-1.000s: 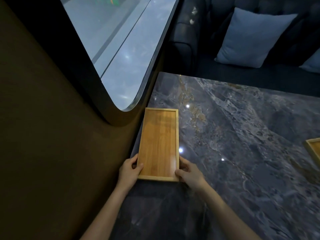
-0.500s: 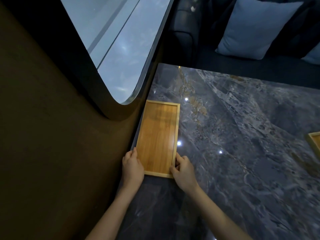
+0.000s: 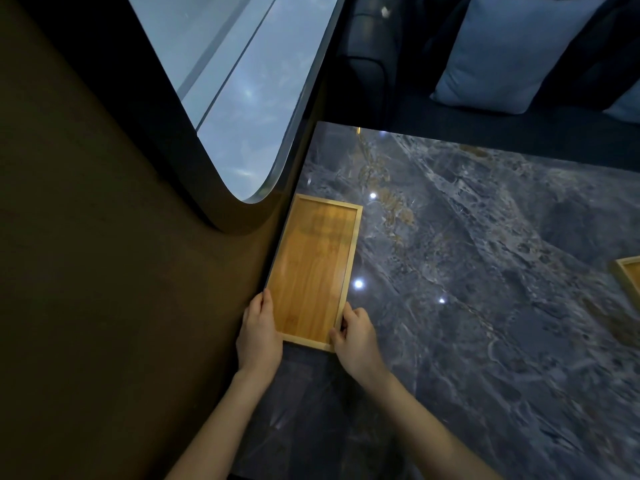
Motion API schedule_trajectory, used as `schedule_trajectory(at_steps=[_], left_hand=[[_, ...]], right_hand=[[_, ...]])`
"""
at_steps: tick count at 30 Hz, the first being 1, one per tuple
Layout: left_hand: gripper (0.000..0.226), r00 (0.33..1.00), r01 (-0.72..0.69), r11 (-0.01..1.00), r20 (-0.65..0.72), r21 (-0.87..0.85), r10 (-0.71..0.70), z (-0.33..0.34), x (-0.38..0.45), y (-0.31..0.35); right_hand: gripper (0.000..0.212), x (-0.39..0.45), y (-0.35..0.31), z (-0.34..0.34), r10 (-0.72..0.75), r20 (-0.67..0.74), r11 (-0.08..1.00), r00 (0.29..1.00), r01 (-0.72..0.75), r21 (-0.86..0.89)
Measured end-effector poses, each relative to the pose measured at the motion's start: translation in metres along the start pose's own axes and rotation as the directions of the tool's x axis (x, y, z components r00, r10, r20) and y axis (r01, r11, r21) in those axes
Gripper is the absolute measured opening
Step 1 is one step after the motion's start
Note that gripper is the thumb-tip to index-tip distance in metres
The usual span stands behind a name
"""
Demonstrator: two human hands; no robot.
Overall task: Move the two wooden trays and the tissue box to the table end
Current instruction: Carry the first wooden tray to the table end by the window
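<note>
— Which step?
— Placing the first flat rectangular wooden tray (image 3: 317, 271); my left hand (image 3: 259, 332) and right hand (image 3: 356, 337) clasp its near corners, the tray stretching ahead of my fingertips.
— Next?
— Let go, then fetch the second wooden tray (image 3: 630, 280), far right.

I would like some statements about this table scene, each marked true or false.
1. Both hands hold the wooden tray at its near end. True: left hand, right hand.
2. The tray holds a tissue box. False: it is empty.
3. A second wooden tray shows at the right edge. True.
4. The held tray lies at the middle of the marble table. False: it lies along the left edge, beside the wall.
</note>
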State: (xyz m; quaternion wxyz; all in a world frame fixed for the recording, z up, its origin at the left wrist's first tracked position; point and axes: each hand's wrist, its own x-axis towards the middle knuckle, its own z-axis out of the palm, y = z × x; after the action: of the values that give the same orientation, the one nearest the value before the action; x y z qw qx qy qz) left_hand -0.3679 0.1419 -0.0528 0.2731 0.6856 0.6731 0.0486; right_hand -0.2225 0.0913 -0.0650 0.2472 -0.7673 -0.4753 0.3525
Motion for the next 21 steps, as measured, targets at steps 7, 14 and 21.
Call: schedule_trajectory(at_steps=[7,14,21], left_hand=[[0.061,0.998,-0.009,0.997,0.063,0.081,0.003,-0.006,0.000,0.003],[0.035,0.992,-0.042,0.960,0.122,0.277,0.008,-0.024,0.011,0.025],[0.031,0.974,-0.224,0.947,0.077,0.231,0.211,-0.021,0.005,0.088]], right_hand=[[0.015,0.000,-0.001,-0.002,-0.005,0.018,1.000,1.000,0.005,-0.007],[0.015,0.004,0.000,-0.021,-0.010,0.150,1.000,0.989,0.006,0.026],[0.037,0.001,0.013,-0.093,0.001,0.150,0.974,0.989,0.033,-0.223]])
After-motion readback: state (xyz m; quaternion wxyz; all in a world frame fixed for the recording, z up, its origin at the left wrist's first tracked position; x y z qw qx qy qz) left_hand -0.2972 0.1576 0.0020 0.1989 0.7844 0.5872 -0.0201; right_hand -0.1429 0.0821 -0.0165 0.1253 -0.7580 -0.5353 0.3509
